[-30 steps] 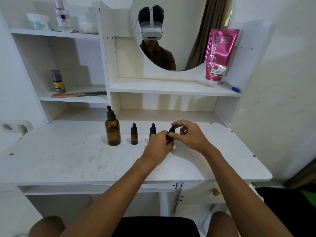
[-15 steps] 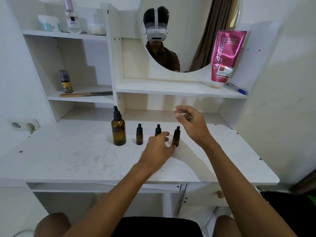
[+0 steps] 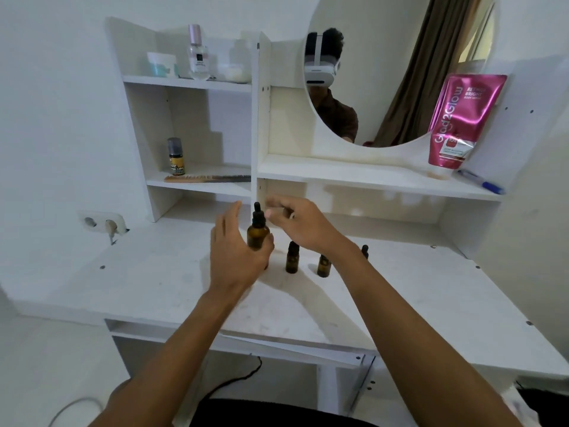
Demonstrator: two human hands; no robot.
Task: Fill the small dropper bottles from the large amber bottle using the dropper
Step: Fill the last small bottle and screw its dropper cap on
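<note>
The large amber bottle (image 3: 258, 234) with its black dropper cap stands upright on the white vanity table (image 3: 160, 282). My left hand (image 3: 235, 257) is spread and curved around its lower half, hiding the base; I cannot tell if it touches. My right hand (image 3: 297, 224) hovers to the right of the dropper cap, fingertips loosely bent and just short of it, holding nothing. Three small amber dropper bottles stand capped in a row to the right: one (image 3: 292, 261), a second (image 3: 323, 265) partly under my right wrist, and a third (image 3: 365, 251) mostly hidden behind my forearm.
Shelves rise behind the table, with a comb (image 3: 207, 179) and a small yellow bottle (image 3: 176, 157) on the left. A round mirror (image 3: 397, 69), a pink pouch (image 3: 462, 121) and a blue pen (image 3: 482, 181) are at the right. A wall socket (image 3: 101, 224) sits far left.
Both hands left the rightmost small bottle and moved left to the large amber bottle. The small bottle now stands alone. The view has shifted.
</note>
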